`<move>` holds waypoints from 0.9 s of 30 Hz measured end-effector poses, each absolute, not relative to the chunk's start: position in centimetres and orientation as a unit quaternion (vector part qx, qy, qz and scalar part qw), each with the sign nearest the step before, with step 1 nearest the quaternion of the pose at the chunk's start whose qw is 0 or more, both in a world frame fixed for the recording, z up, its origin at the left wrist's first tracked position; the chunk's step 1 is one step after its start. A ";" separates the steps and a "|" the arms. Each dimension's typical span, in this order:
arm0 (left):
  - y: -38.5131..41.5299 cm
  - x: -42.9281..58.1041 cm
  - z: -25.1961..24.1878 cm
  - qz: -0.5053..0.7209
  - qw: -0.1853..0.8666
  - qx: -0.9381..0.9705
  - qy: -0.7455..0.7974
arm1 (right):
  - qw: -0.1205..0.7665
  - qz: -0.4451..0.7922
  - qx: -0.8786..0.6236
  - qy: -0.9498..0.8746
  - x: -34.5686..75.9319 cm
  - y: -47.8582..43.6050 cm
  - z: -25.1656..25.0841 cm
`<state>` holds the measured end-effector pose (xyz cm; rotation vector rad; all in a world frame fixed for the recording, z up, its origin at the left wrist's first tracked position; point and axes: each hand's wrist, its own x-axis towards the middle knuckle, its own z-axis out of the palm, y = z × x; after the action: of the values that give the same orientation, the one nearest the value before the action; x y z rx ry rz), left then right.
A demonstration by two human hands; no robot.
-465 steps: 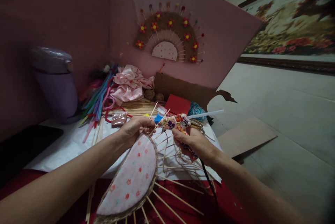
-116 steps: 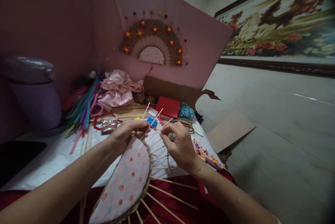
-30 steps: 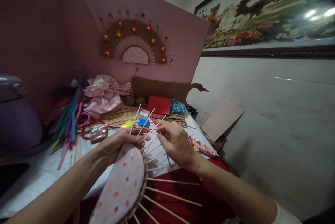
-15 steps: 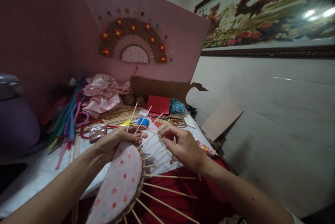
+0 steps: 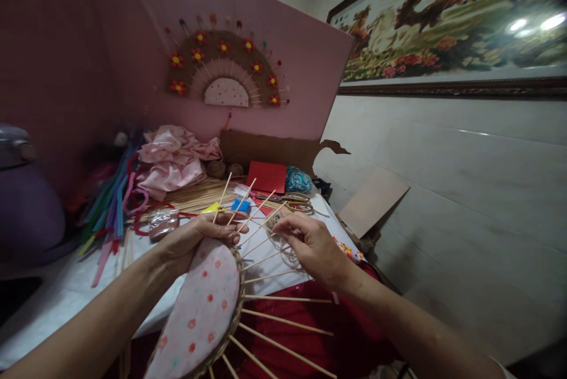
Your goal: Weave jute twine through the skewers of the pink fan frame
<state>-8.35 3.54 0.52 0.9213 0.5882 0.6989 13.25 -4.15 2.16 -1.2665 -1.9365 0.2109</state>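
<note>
A half-round panel [image 5: 206,302] covered in pale cloth with red flower prints tilts in front of me. Braided twine edging [image 5: 242,284] follows its curve, and thin wooden sticks [image 5: 290,301] fan out from it. My left hand [image 5: 210,228] grips the panel's upper end, its fingers among the top sticks. To the right, my right hand [image 5: 316,246] is closed in a pinch beside the stick tips. Loops of thin twine [image 5: 290,258] hang at its fingers; the exact pinch point is partly hidden.
On the white-covered table lie pink cloth [image 5: 170,157], a bundle of sticks [image 5: 195,195], pipe cleaners [image 5: 117,202], scissors [image 5: 296,199], a red card [image 5: 266,177] and blue yarn [image 5: 299,179]. Behind, a similar decorated half-round piece [image 5: 225,92] is on a pink board [image 5: 301,72].
My right hand's fingers have shifted slightly, and more twine loops show beneath them. My left hand and the panel stay nearly in place.
</note>
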 end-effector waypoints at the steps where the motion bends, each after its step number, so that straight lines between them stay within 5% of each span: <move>1: 3.5 -8.3 0.6 0.327 0.796 0.430 0.271 | 0.395 0.082 -0.501 -0.766 13.3 -4.2 2.4; 27: 3.1 -8.5 1.4 0.344 0.804 0.422 0.238 | 0.504 0.212 -0.534 -0.644 19.1 -0.7 1.9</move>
<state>-8.47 3.08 1.38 0.9047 0.5100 0.7359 19.15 -0.72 1.89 -1.2894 -1.5550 0.5125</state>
